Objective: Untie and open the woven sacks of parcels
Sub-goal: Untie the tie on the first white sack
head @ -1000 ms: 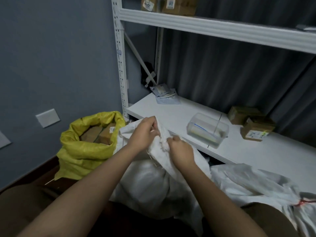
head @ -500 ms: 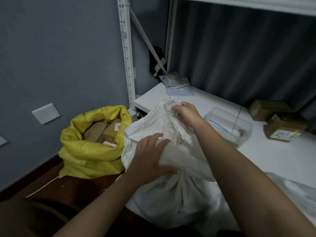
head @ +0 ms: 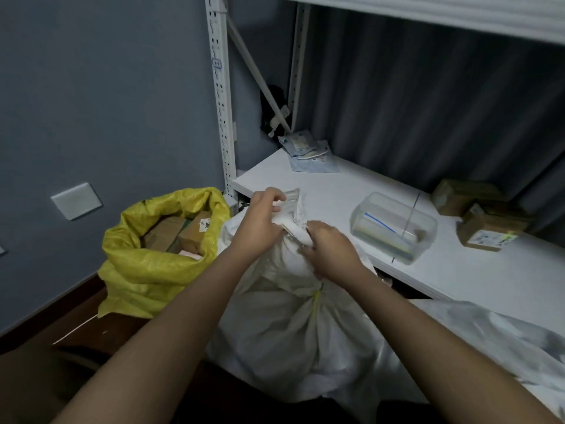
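A white woven sack [head: 293,325] stands in front of me on the floor, its neck bunched at the top. My left hand [head: 260,221] grips the gathered top of the sack from the left, fingers curled over the fabric. Just below and to the right, my right hand [head: 330,252] holds the neck, its fingers curled into the folds. A yellow thread runs down the sack's seam under my right hand. To the left stands a yellow woven sack [head: 153,270], open, with cardboard parcels [head: 183,234] showing inside.
A white shelf board [head: 489,276] runs behind the sack, bearing a clear plastic box [head: 394,228], brown cartons [head: 486,228] and flat packets [head: 312,154]. Another white sack [head: 504,341] lies at the right. A white perforated upright [head: 221,102] and the grey wall [head: 91,102] close the left.
My left hand has risen from the sack's side to grip its top. My right hand has dropped from the top to the neck below it.
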Demonstrator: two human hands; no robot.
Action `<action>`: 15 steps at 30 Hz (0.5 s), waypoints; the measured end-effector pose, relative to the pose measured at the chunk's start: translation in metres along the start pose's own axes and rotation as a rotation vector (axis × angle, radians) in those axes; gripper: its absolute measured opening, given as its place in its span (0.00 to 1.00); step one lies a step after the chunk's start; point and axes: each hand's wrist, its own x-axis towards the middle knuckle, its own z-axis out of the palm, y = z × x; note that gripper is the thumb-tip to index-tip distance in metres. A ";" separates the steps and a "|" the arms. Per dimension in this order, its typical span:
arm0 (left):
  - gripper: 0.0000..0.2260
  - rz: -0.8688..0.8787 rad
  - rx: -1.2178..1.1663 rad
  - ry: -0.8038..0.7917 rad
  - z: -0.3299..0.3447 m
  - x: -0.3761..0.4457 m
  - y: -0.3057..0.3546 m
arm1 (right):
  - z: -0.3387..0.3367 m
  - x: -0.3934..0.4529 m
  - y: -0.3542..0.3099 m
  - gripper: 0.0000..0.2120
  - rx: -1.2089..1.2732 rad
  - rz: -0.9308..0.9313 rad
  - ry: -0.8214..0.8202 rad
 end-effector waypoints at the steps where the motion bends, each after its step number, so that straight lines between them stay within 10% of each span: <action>1: 0.19 -0.009 0.001 0.018 0.001 -0.003 -0.004 | -0.002 0.006 0.005 0.09 -0.067 -0.006 0.037; 9: 0.10 -0.351 0.204 0.034 0.014 0.004 -0.038 | -0.020 0.086 0.037 0.28 -0.308 -0.070 -0.301; 15: 0.09 -0.076 0.426 0.092 0.026 0.096 -0.044 | -0.027 0.135 0.073 0.14 -0.686 -0.216 0.002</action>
